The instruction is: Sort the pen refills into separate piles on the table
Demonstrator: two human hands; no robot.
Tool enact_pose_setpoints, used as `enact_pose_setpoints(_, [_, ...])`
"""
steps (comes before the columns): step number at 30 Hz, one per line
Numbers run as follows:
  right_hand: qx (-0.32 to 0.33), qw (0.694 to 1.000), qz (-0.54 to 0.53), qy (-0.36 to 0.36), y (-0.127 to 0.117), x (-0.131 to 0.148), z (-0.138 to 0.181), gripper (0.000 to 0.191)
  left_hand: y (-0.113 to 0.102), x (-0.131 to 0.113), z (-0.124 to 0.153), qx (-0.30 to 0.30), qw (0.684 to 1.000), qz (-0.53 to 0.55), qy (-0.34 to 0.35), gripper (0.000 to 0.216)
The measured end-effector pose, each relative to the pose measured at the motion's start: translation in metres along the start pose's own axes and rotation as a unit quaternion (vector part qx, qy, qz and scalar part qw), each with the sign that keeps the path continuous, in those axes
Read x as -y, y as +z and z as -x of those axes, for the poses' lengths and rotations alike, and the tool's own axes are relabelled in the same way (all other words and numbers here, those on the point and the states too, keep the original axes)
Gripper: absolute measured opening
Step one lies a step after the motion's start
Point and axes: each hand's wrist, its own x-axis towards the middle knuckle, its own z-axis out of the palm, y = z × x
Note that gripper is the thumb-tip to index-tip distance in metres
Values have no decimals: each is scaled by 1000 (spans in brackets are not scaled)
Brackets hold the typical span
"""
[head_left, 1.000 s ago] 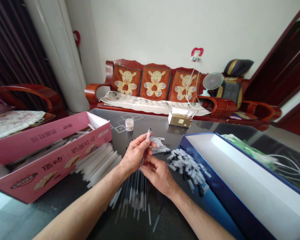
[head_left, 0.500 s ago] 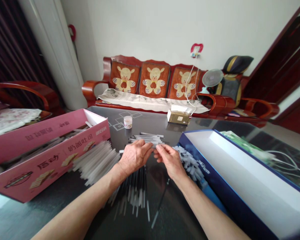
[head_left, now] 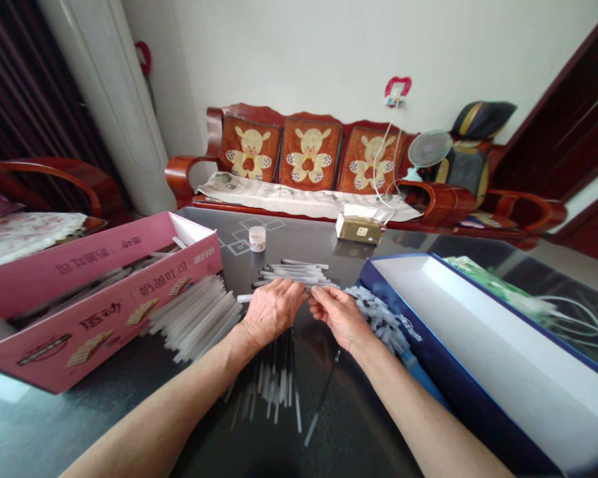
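My left hand (head_left: pixel 274 307) is closed around a slim translucent white pen barrel (head_left: pixel 244 299), whose end sticks out to the left of the fist. Close against it, the fingertips of my right hand (head_left: pixel 336 312) are pinched at the barrel's other end; what they grip is hidden. Behind the hands lies a row of white pens (head_left: pixel 296 271) with some dark ends. Thin dark-and-clear refills (head_left: pixel 279 385) lie below the left hand, with one refill (head_left: pixel 323 398) apart. Left of them is a stack of pale barrels (head_left: pixel 197 322); by my right hand is a heap of clear caps (head_left: pixel 381 320).
A pink box (head_left: pixel 129 292) with long pieces inside stands at the left. At the right is an open blue box (head_left: pixel 478 358). A small white tub (head_left: pixel 257 239) and a tissue box (head_left: pixel 359 230) stand farther back, before a wooden sofa (head_left: pixel 189 174).
The view has shifted slightly. Both hands stay together at the barrel, in nearly the same pose, and the things on the table lie as before.
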Motion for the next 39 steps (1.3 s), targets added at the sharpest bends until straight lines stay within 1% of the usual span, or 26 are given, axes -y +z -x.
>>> enact_pose_setpoints(4, [22,998,33,-40,-4,1,-1,31,-1,3,1,40,999,26,-3,32])
enact_pose_setpoints(7, [22,996,67,-62,-5,4,0,29,1,4,1,52,998,21,-8,33])
enact_pose_setpoints(10, [19,996,68,-62,-3,7,2,35,1,3,2,59,998,23,-14,32])
enact_pose_setpoints(12, [9,996,80,-47,-2,6,2,37,1,3,2,59,998,25,-15,32])
enact_pose_setpoints(14, [-14,991,123,-41,-1,4,1,35,1,3,1,58,998,25,-13,31])
enact_pose_setpoints(17, [-26,983,173,-60,-2,1,-2,36,1,3,1,62,998,22,-7,31])
enact_pose_setpoints(22, [17,986,150,-76,-3,8,1,26,2,4,2,66,997,25,-10,30])
enact_pose_setpoints(24, [29,988,134,-70,-3,11,3,31,2,4,2,64,998,26,-6,30])
enact_pose_setpoints(26, [24,990,125,-59,-3,12,3,37,2,4,2,62,998,26,-5,31])
enact_pose_setpoints(27, [14,990,131,-54,-3,10,3,35,2,4,2,60,998,25,-5,32])
enact_pose_setpoints(28, [2,988,146,-49,-3,9,2,34,2,3,2,60,998,25,-5,32])
enact_pose_setpoints(30, [-14,981,189,-48,-4,5,0,36,2,3,2,62,998,27,-4,31])
enact_pose_setpoints(32, [-11,977,206,-58,-4,2,-1,36,2,3,1,66,997,29,-3,30])
enact_pose_setpoints(35, [19,985,162,-59,-4,4,-1,26,2,4,1,69,997,26,-8,29])
enact_pose_setpoints(37, [40,990,126,-46,-4,7,1,28,2,4,1,68,997,19,-9,29])
enact_pose_setpoints(39, [37,992,117,-31,-4,8,2,30,2,3,1,69,998,14,-9,30])
